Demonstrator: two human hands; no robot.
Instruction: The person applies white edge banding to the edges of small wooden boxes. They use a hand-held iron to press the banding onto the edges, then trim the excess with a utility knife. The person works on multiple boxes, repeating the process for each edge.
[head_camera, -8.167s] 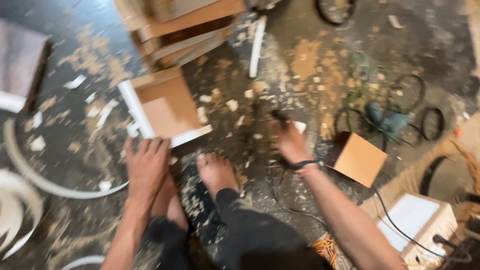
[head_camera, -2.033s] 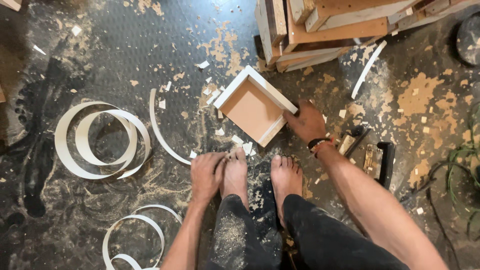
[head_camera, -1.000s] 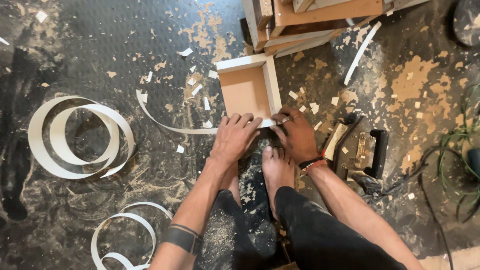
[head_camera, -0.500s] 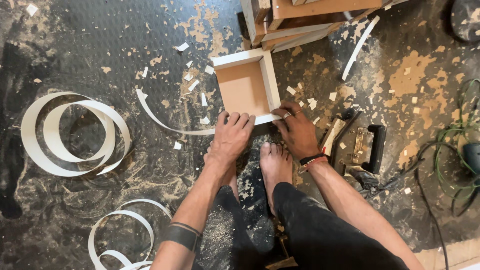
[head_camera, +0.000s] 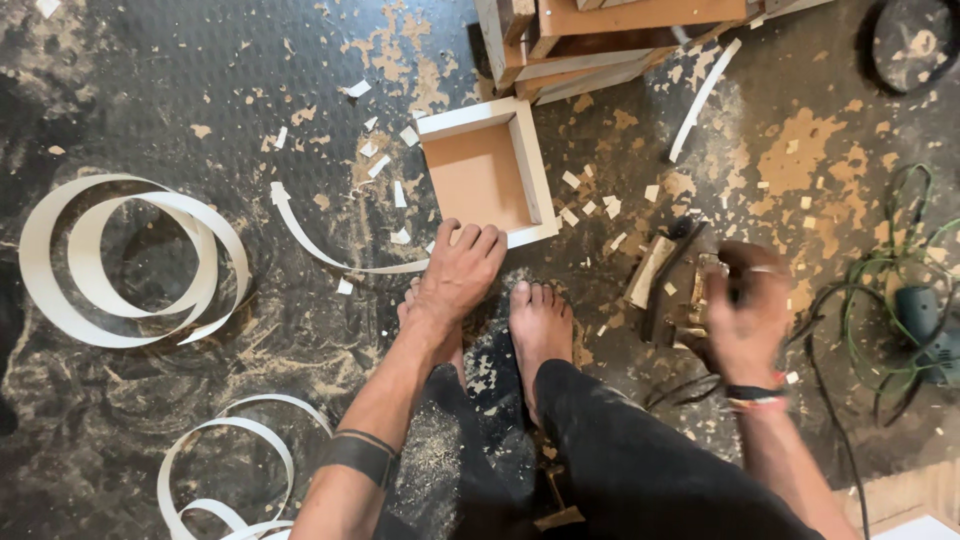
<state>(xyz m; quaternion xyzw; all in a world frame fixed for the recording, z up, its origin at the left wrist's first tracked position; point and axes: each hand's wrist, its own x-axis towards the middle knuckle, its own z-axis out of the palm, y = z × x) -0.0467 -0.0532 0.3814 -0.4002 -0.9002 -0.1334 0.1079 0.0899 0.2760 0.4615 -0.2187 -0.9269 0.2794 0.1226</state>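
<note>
A small open wooden box (head_camera: 487, 172) with white-edged walls lies on the dusty floor in front of my bare feet (head_camera: 540, 325). My left hand (head_camera: 458, 272) rests flat on the floor with its fingertips on the box's near white edge. A white edge-banding strip (head_camera: 330, 250) curves left from that edge. My right hand (head_camera: 745, 312) is blurred, off to the right over a dark hand tool (head_camera: 668, 285) lying on the floor; I cannot tell whether it grips anything.
Stacked wooden boxes (head_camera: 600, 40) lie at the top. Coils of white edge banding (head_camera: 120, 260) sit at left and bottom left (head_camera: 225, 470). A green cable and power tool (head_camera: 915, 310) lie at right. Sawdust and chips cover the floor.
My right hand has left the box's corner and swung right to the dark tool. My left hand stays on the box's near edge. The camera has shifted slightly.
</note>
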